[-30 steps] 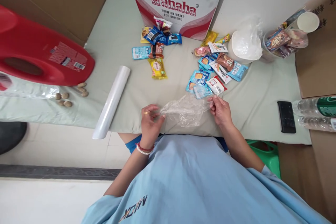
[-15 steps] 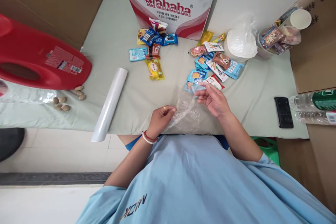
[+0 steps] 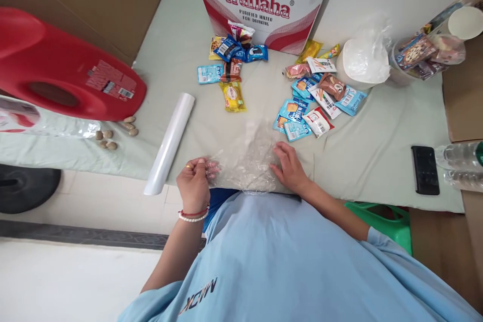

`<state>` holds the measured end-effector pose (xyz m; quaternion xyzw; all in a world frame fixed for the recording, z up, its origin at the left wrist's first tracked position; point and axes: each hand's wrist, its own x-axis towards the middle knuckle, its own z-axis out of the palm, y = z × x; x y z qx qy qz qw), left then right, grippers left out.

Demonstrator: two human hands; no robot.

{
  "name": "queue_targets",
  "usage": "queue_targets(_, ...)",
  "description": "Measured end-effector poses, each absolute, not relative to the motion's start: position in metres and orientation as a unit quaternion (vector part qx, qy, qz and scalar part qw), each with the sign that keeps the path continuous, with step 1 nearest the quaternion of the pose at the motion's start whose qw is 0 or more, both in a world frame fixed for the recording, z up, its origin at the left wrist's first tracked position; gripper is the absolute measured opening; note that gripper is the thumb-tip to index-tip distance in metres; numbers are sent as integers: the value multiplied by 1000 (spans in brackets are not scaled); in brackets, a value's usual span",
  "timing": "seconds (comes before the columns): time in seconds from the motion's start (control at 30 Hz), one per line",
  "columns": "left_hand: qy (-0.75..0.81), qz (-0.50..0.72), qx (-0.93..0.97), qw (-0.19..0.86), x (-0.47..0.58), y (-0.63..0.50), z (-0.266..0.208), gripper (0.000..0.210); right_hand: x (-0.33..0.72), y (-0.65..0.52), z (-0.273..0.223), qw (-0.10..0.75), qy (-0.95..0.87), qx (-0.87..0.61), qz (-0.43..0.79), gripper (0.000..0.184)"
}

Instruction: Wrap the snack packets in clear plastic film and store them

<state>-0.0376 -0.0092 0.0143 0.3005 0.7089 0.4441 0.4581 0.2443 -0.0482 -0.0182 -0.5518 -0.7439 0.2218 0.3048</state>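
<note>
While clear plastic bag lies spread on bench between our left hand and right hand, left pinches its left corner by pinkish patch. Right at its right edge, fingers loosely bent; whether gripping, we cannot tell. Both hands by bag, neither clearly nearer; crumpled bag shows no clear long axis. Snack packets just beyond right hand, plastic roll beyond left. Against half second ago: our hands wider apart, bag fanned out, right no longer covering packets.
</note>
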Motion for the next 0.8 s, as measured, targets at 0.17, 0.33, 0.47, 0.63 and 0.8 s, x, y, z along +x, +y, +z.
queue_targets(0.17, 755, 452, 284, 382, -81, -2, 11, 26, 246, -41, -21, 244, -804, -494, 223, 33)
queue_targets(0.33, 785, 471, 379, 134, -81, -17, 32, 32, 260, -36, -22, 240, -804, -487, 243, 34)
queue_targets(0.47, 614, 388, 684, 71, -34, -11, 48, 16, 271, -30, -22, 241, -816, -465, 245, 35)
queue_targets(0.63, 494, 166, 833, 185, 0, 33, 17, 42, 307, -39, -14, 226, -822, -476, 217, 34)
queue_targets(0.8, 494, 113, 846, 165, 1, 42, -7, 54, 327, -59, 9, 253, -786, -538, 171, 35)
